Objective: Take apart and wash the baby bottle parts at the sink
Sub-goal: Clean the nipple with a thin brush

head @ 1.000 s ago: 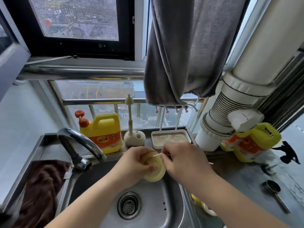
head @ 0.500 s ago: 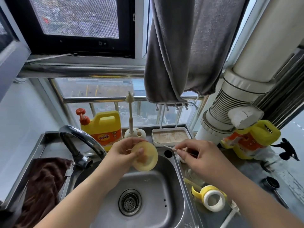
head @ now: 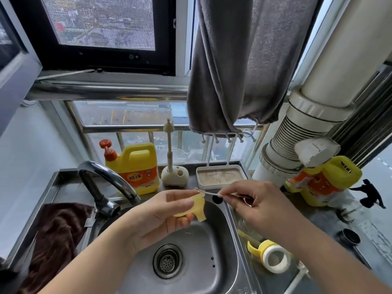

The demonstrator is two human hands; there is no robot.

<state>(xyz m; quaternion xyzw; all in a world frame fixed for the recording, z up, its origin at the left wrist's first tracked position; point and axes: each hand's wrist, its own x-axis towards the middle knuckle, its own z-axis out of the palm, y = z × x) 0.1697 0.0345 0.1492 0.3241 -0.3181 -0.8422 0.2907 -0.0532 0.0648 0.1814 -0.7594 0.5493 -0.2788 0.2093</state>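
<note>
Head view, looking down over the sink [head: 214,247]. Left hand [head: 161,215] held above the basin, fingers and thumb curled around a soft yellow bottle nipple [head: 196,207], squeezing it so it folds; wide base toward the palm, narrower end turned down and to the right, over the basin. Right hand [head: 261,203] just to the right of it, above the sink's right rim, thumb and fingers pinching a thin cleaning stick [head: 209,193]. Long axis of the stick nearly level, running from the right hand leftward; far tip touching the upper edge of the nipple, or just above it, not clear which.

Beyond the hands, on the back ledge: yellow detergent jug [head: 136,166] with a red pump, a bottle brush standing upright in its holder [head: 174,174], a white tray [head: 220,176]. Chrome faucet [head: 106,183] arching from the left toward the basin. Brown cloth [head: 57,236] heaped at the left. On the tabletop [head: 331,223] to the right of the sink, a yellow bottle ring [head: 273,256] lying on its side, opening facing the camera. Grey towel [head: 244,66] hanging above, before the window.
</note>
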